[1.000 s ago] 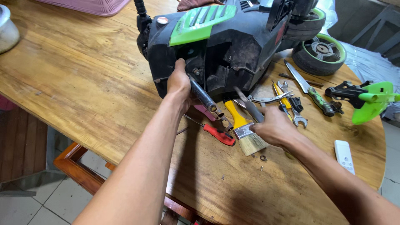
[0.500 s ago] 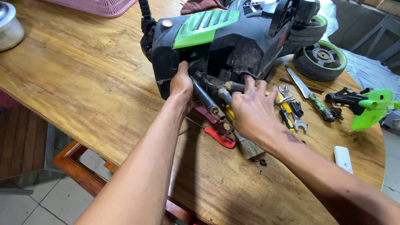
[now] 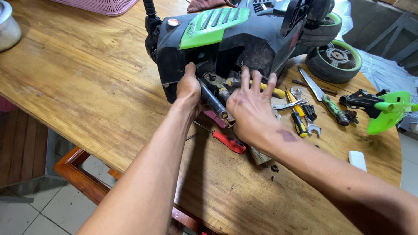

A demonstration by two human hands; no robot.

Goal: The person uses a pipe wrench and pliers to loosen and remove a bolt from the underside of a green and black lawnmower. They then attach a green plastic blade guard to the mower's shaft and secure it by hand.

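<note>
A black and green machine housing (image 3: 244, 39) lies on its side on the wooden table (image 3: 87, 87), its underside open toward me. My left hand (image 3: 190, 87) grips the housing's lower left edge. A dark metal tube with a brass end (image 3: 215, 104) sticks out of the opening beside that hand. My right hand (image 3: 250, 106) is spread, fingers apart, reaching into the opening over the brass fittings (image 3: 217, 82); it holds nothing that I can see. A red-handled screwdriver (image 3: 228, 141) lies just under both hands.
Right of the hands lie yellow-handled pliers (image 3: 298, 117), a wrench (image 3: 310, 124), a green-handled knife (image 3: 324, 95), a loose wheel (image 3: 334, 58), a green and black part (image 3: 383, 111) and a white block (image 3: 358, 159). A pink basket (image 3: 102, 5) and metal pot (image 3: 8, 28) stand at the far left.
My right hand left the tools on the table and moved up-left to the housing's opening, fingers now spread. My left hand stayed on the housing's edge.
</note>
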